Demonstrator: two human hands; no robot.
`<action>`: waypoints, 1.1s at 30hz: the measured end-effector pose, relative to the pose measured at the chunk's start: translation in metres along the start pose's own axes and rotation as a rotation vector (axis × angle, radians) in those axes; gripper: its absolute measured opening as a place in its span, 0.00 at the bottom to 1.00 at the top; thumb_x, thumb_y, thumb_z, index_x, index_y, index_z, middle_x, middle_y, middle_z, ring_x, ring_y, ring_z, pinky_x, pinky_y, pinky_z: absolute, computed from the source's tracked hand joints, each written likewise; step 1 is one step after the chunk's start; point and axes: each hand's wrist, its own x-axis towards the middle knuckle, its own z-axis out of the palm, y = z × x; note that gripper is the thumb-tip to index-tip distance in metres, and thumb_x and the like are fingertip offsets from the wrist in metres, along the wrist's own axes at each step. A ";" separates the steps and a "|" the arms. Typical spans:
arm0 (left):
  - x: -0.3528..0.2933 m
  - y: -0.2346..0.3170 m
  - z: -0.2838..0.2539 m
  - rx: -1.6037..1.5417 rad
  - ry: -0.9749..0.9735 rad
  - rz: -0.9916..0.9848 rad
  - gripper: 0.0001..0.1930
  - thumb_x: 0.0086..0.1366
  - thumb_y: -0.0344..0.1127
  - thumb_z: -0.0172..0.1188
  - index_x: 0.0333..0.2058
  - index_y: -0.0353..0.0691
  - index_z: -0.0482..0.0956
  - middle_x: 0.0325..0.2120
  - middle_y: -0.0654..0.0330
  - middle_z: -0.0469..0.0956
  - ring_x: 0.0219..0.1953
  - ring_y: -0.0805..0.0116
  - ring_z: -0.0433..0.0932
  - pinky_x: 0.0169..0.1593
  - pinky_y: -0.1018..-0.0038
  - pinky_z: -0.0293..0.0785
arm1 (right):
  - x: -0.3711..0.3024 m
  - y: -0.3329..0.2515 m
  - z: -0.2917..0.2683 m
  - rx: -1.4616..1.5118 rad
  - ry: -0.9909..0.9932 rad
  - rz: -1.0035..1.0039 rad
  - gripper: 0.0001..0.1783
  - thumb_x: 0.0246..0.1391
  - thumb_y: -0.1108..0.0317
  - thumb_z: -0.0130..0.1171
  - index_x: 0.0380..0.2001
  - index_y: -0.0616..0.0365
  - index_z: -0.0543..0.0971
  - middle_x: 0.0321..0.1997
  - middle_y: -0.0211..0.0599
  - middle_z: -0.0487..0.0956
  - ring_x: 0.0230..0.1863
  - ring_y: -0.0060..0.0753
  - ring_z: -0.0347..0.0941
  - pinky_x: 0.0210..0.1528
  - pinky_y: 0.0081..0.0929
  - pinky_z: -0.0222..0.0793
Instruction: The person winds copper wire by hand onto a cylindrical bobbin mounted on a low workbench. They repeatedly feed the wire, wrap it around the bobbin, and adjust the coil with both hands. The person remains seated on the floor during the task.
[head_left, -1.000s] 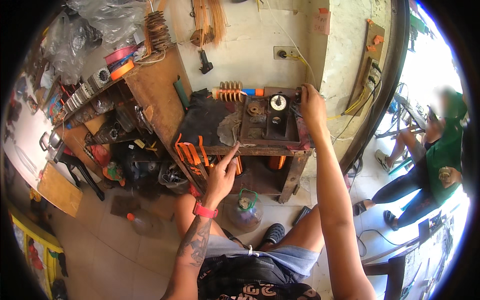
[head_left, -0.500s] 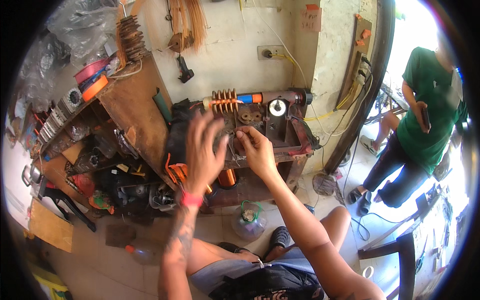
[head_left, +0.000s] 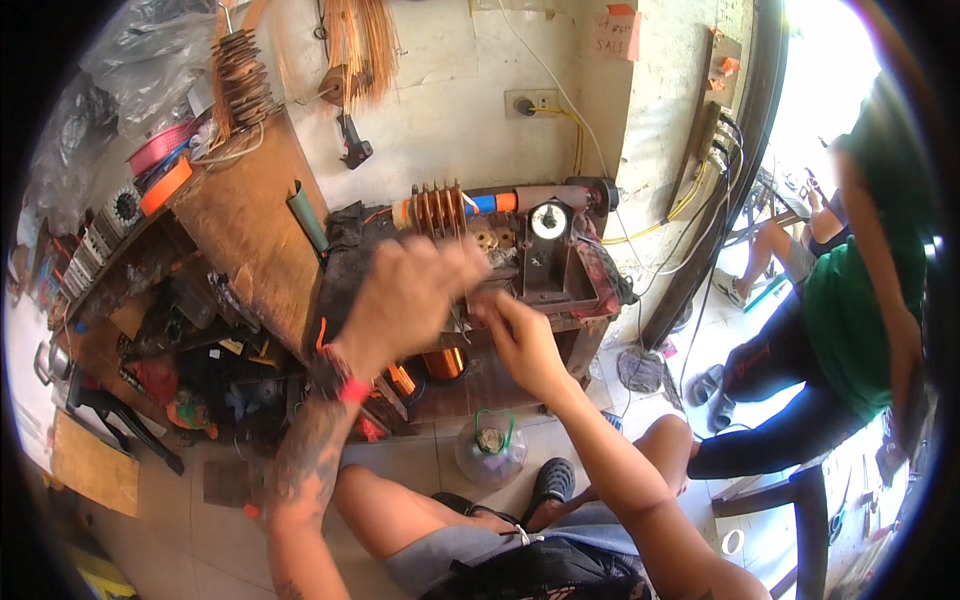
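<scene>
My left hand [head_left: 405, 292] is smeared by motion over the front of the workbench, its fingertips close above my right hand [head_left: 515, 330]. The right hand's thumb and fingers are pinched together; anything between them is too small or hidden to make out. Just behind the hands lies a hand winding machine with a round white dial [head_left: 548, 221]. Its shaft carries a row of brown discs [head_left: 438, 208] and a blue and orange sleeve [head_left: 490, 204]. Some flat brown round pieces [head_left: 492, 238] lie on the bench behind my fingers.
Copper wire spools [head_left: 446, 364] sit under the bench, and a clear jug with a green handle [head_left: 492, 448] stands between it and my feet. A cluttered wooden cabinet [head_left: 240, 215] is at left. A person in a green shirt [head_left: 860, 310] is at right by the doorway.
My left hand, spread and raised before, has come down toward the right hand with its fingers drawn in. My right hand has dropped slightly. The person in green has come closer.
</scene>
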 end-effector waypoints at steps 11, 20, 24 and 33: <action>-0.014 0.020 0.032 -0.167 0.248 0.084 0.12 0.62 0.27 0.64 0.45 0.39 0.80 0.34 0.62 0.79 0.41 0.64 0.78 0.49 0.68 0.79 | 0.038 0.003 -0.029 -0.357 -0.003 -0.246 0.12 0.54 0.70 0.70 0.27 0.59 0.75 0.22 0.39 0.70 0.26 0.44 0.70 0.31 0.38 0.67; -0.019 0.017 0.024 -0.312 0.233 -0.014 0.14 0.58 0.23 0.65 0.45 0.37 0.80 0.32 0.58 0.80 0.41 0.58 0.79 0.49 0.64 0.79 | 0.031 -0.029 -0.042 -0.382 -0.078 -0.149 0.20 0.53 0.65 0.75 0.25 0.61 0.72 0.28 0.41 0.70 0.33 0.48 0.71 0.36 0.43 0.68; -0.017 0.019 0.025 -0.406 0.219 -0.062 0.14 0.60 0.22 0.64 0.45 0.37 0.79 0.33 0.58 0.80 0.42 0.56 0.79 0.50 0.63 0.78 | 0.030 -0.021 -0.038 -0.408 0.032 -0.297 0.17 0.56 0.72 0.72 0.23 0.60 0.70 0.25 0.40 0.68 0.29 0.48 0.69 0.30 0.43 0.65; -0.019 0.031 0.030 -0.238 0.203 0.087 0.13 0.61 0.27 0.65 0.45 0.44 0.83 0.41 0.64 0.82 0.46 0.62 0.79 0.53 0.65 0.79 | 0.061 -0.041 -0.017 0.021 -0.105 0.135 0.28 0.62 0.51 0.70 0.51 0.67 0.81 0.47 0.48 0.88 0.45 0.43 0.86 0.47 0.39 0.79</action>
